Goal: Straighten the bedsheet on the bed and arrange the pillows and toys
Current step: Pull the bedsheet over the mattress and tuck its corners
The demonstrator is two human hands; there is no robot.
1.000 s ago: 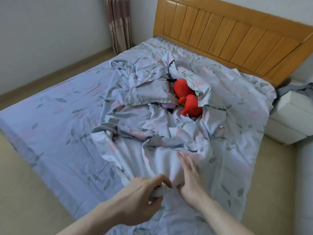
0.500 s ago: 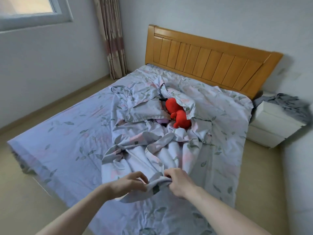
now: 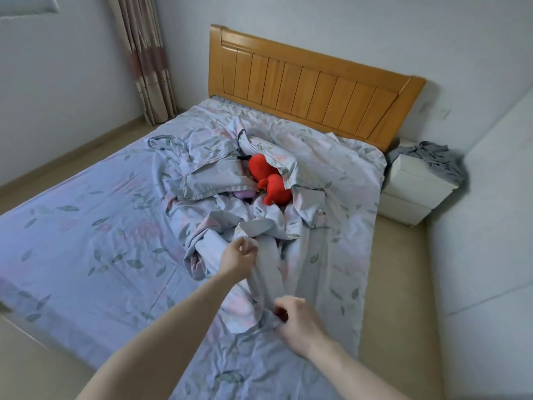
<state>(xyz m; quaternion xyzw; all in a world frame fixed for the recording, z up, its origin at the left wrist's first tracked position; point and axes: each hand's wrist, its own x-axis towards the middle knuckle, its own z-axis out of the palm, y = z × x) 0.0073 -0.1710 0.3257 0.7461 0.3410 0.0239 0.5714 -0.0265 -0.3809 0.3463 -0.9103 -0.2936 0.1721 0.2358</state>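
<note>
Grip: left hand and right hand both clutch the bunched bedsheet, mid-bed.
Clutter: red toy at 12 o'clock, half-buried between pillows.
Room: wooden headboard; white nightstand at 2 o'clock.

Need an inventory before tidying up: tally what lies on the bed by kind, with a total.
Pillows: 2, one, another
Red plush toys: 2, one, another
Purple toy, mostly hidden: 1
Crumpled loose sheet: 1, both hands grip it
Total: 6
</note>
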